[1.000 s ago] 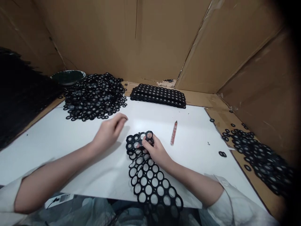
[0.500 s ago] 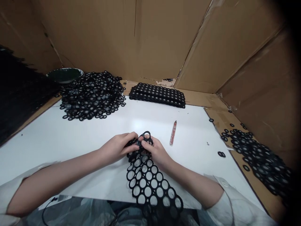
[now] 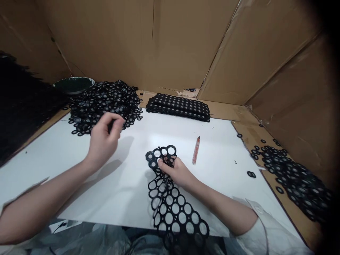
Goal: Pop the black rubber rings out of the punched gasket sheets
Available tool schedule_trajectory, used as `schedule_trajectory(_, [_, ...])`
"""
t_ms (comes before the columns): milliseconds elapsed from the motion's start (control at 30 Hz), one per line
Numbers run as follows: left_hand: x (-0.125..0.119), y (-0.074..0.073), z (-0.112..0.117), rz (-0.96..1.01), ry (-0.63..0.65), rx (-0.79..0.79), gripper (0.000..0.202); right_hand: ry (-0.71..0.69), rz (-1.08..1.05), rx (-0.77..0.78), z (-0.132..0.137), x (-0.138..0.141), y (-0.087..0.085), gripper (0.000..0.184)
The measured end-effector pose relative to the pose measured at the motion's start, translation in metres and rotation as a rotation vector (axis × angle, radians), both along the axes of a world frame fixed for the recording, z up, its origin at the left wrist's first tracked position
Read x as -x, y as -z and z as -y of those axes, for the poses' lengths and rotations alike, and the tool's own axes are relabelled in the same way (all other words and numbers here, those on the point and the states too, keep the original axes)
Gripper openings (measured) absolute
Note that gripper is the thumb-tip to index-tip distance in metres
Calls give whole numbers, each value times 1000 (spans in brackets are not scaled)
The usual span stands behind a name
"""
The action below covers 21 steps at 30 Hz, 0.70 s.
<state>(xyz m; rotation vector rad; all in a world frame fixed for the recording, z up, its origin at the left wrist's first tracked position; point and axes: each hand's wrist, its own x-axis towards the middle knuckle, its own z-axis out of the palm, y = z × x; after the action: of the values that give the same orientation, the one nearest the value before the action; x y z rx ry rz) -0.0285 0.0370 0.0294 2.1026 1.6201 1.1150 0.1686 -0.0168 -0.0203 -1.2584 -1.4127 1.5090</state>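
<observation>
My right hand [image 3: 178,173] grips a black openwork mesh [image 3: 174,208] of joined rings between thumb and fingers. The mesh's top end folds over the fingers, and its lower part hangs past the table's front edge. My left hand [image 3: 104,136] is raised at the near side of a heap of loose black rings [image 3: 106,97]. Its fingers are curled, with the thumb tip close to the index finger, and nothing shows between them. The other fingertips are hidden.
A folded stack of black ring mesh [image 3: 177,107] lies at the back. A reddish pen-like tool [image 3: 196,150] rests on the white table. More loose rings [image 3: 294,177] lie at right. A dark green bowl [image 3: 73,84] stands behind the heap, before cardboard walls [image 3: 111,39].
My left hand has let go of the mesh and moved up and left to the ring heap. My right hand keeps hold, and the mesh's top end has spread open.
</observation>
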Motion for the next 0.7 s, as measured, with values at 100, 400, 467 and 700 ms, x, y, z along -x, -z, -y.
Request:
schedule_trajectory(100, [-9, 9, 15, -136, 266, 76, 18, 6, -52, 2, 1, 2, 1, 28])
schedule_trajectory(400, [-24, 37, 39, -502, 379, 43, 25, 89, -122, 52, 4, 8, -3, 25])
schedule_trajectory(467, [-20, 40, 39, -663, 317, -149, 24, 87, -116, 51, 3, 9, -3, 24])
schedule_trajectory(700, [-19, 45, 38, -818, 363, -419, 22, 96, -199, 61, 1, 10, -6, 21])
